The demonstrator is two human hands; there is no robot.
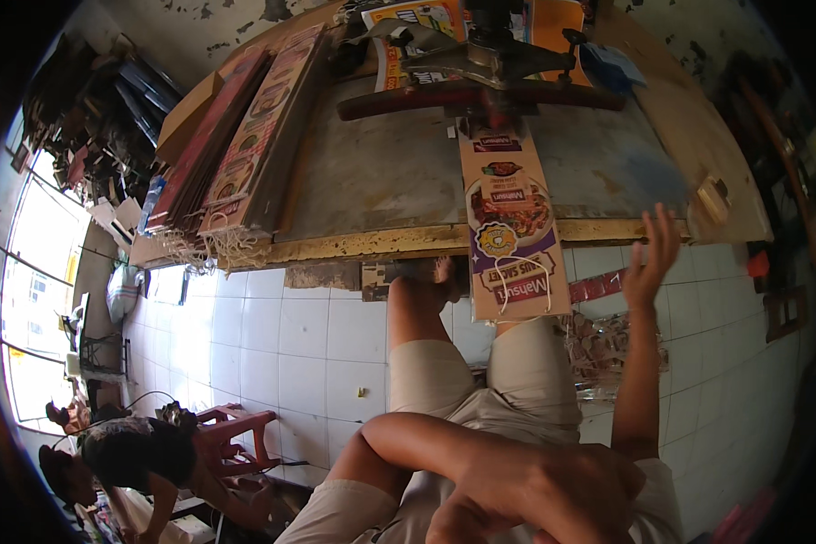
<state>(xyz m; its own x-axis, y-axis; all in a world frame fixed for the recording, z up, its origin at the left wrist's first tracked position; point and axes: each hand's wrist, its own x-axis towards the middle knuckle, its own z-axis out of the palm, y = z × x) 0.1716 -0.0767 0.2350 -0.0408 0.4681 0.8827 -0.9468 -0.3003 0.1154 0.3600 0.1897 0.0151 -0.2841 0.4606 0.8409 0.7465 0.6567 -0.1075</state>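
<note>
My right hand [653, 258] is raised beside the table's front edge, its fingers stretched and apart, holding nothing. My left arm is bent across my body, with my left hand [553, 494] close up at the lower edge; its fingers are mostly hidden. On the table lies a long printed cardboard strip [508, 204] with food pictures, its near end jutting over the edge. A white string loop [508, 283] hangs on that end. The strip's far end runs beneath a dark metal press [490, 68] with a curved red bar. A blurred blue patch [653, 172] shows beyond my right hand.
Stacked printed strips with strings [263, 136] lie along the table's left side. A small block [714, 199] sits at the right. Plastic-wrapped packs [598, 349] are on the tiled floor [308, 335]. At lower left, another person [136, 458] bends near a red stool [236, 435].
</note>
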